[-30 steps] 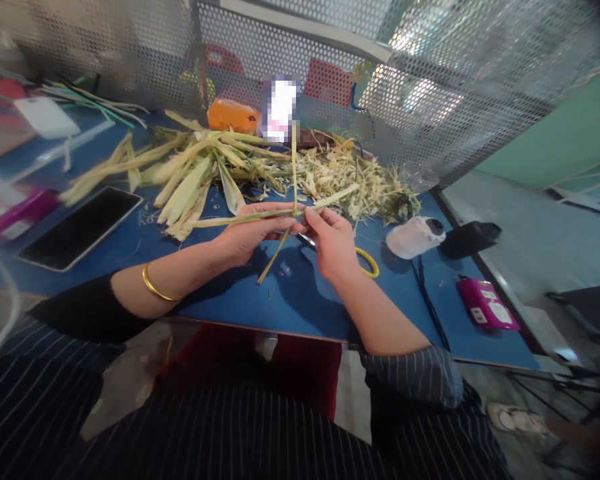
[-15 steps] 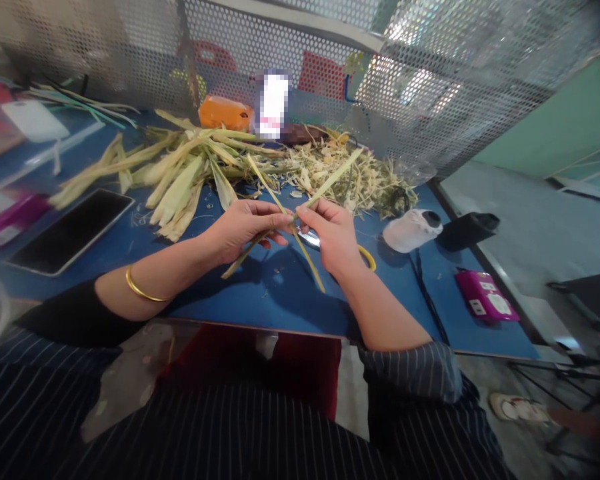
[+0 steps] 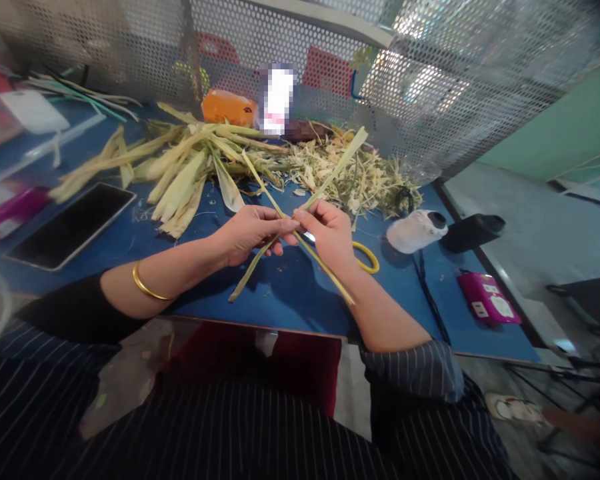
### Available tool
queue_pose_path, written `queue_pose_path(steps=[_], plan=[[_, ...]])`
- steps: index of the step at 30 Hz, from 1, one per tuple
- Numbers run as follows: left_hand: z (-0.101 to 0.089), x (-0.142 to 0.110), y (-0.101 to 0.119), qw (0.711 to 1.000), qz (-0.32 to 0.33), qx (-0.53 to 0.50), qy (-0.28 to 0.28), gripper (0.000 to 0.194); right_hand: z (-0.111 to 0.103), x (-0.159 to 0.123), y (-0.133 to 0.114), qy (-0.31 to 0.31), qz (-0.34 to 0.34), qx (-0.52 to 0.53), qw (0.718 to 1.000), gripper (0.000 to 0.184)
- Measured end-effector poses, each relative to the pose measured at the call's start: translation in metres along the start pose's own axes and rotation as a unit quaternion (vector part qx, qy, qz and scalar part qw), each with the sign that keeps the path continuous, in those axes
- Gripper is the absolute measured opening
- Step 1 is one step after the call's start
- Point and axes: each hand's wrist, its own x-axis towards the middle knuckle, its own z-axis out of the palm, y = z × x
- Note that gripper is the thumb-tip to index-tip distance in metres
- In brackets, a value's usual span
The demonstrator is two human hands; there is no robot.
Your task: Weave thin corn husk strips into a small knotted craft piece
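My left hand [image 3: 250, 232] and my right hand [image 3: 329, 235] meet over the blue table [image 3: 290, 300], both pinched on two crossed green-yellow leaf strips [image 3: 325, 180]. The strips form an X at my fingertips. One runs from the upper right down to the lower left; the other runs from the upper left down past my right wrist. A gold bangle [image 3: 147, 290] sits on my left forearm.
A pile of long leaves [image 3: 180, 167] and a heap of leaf scraps [image 3: 360, 177] lie beyond my hands. A dark tablet [image 3: 70, 225] is at left. A yellow ring [image 3: 367, 257], white container [image 3: 415, 231], black object [image 3: 473, 230] and pink box [image 3: 487, 307] lie at right. Perforated metal screen [image 3: 430, 73] stands behind.
The strips have turned from an upright cross into a slanted X, and the lower ends now reach further toward me. My hands stay pinched at the crossing.
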Motion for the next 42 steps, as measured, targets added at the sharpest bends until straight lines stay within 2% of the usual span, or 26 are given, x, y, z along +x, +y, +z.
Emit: queue_pose_path(steps=[5, 8, 11, 15, 17, 21, 24, 26, 30, 37, 39, 42], plan=[[0.005, 0.002, -0.005, 0.997, 0.053, 0.030, 0.040, 0.021, 0.003, -0.003, 0.003, 0.036, -0.008, -0.031, 0.999, 0.021], [0.007, 0.002, -0.006, 0.994, 0.083, 0.057, 0.040, 0.024, 0.005, -0.003, 0.005, 0.061, -0.022, -0.059, 0.996, 0.022], [0.008, 0.002, -0.007, 0.995, 0.083, 0.049, 0.029, 0.026, 0.005, -0.001, 0.007, 0.065, -0.009, -0.043, 0.997, 0.024], [0.007, 0.002, -0.007, 0.999, 0.050, 0.001, 0.019, 0.033, 0.002, 0.001, 0.007, 0.049, 0.021, -0.005, 0.999, 0.026], [0.005, 0.003, -0.007, 0.999, 0.036, -0.014, 0.010, 0.030, -0.001, 0.002, 0.006, 0.031, 0.022, -0.003, 0.999, 0.026], [-0.001, 0.006, -0.006, 0.997, 0.006, -0.081, 0.016, 0.016, -0.005, 0.006, 0.007, -0.042, 0.020, -0.010, 0.999, 0.017], [-0.005, 0.007, -0.003, 0.987, -0.013, -0.160, 0.020, 0.009, -0.007, 0.008, 0.011, -0.102, 0.036, -0.006, 0.994, 0.023], [-0.006, 0.007, 0.000, 0.980, -0.022, -0.196, 0.013, 0.008, -0.007, 0.008, 0.013, -0.120, 0.025, -0.018, 0.992, 0.026], [-0.004, 0.008, 0.000, 0.982, -0.012, -0.184, 0.037, 0.008, -0.003, 0.002, 0.011, -0.083, -0.024, -0.112, 0.990, 0.027], [0.001, 0.013, -0.014, 0.987, 0.087, -0.077, 0.112, 0.015, 0.006, -0.010, 0.005, -0.061, -0.050, -0.209, 0.975, 0.031], [0.000, 0.014, -0.015, 0.987, 0.094, -0.075, 0.108, 0.016, 0.006, -0.009, 0.008, -0.049, -0.042, -0.209, 0.976, 0.029], [-0.003, 0.013, -0.011, 0.988, 0.073, -0.116, 0.068, 0.020, 0.004, -0.004, 0.013, -0.026, -0.020, -0.173, 0.984, 0.025]])
